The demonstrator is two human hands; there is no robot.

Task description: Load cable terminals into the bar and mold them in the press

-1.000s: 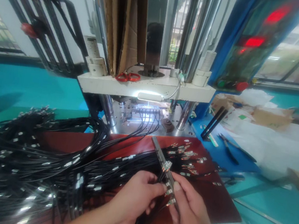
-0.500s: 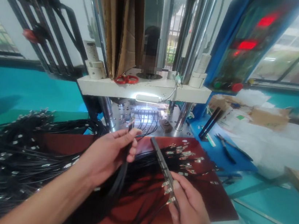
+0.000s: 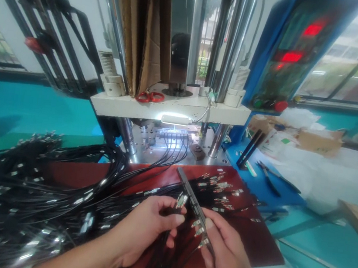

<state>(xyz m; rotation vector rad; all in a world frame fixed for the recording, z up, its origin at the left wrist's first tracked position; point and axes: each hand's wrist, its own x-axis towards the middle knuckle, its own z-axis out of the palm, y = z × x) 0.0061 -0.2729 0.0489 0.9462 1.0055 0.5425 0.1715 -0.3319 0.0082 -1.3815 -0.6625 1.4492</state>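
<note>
My left hand [image 3: 154,223] pinches a black cable near its end, with the metal connector [image 3: 182,200] sticking up past the thumb and fingertips. Just to its right, my right hand [image 3: 228,246] grips a long dark metal bar [image 3: 191,190] between thumb and fingers. Several small metal connectors [image 3: 199,230] sit along the bar's left side near the right thumb, cables trailing down from them. The connector in my left hand is close to the bar; whether they touch I cannot tell. Under both hands lies a reddish-brown board [image 3: 250,244].
A large heap of black cables [image 3: 26,193] covers the left side. Ahead stands a press with a white plate [image 3: 120,105], and several cables run into its lit mould [image 3: 173,140]. Red-handled scissors [image 3: 151,97] rest on the plate. Pliers [image 3: 270,177] lie on a blue surface at right.
My left hand has moved down and to the right, from in front of the press to beside the bar, carrying the cable end. My right hand and the bar have barely moved.
</note>
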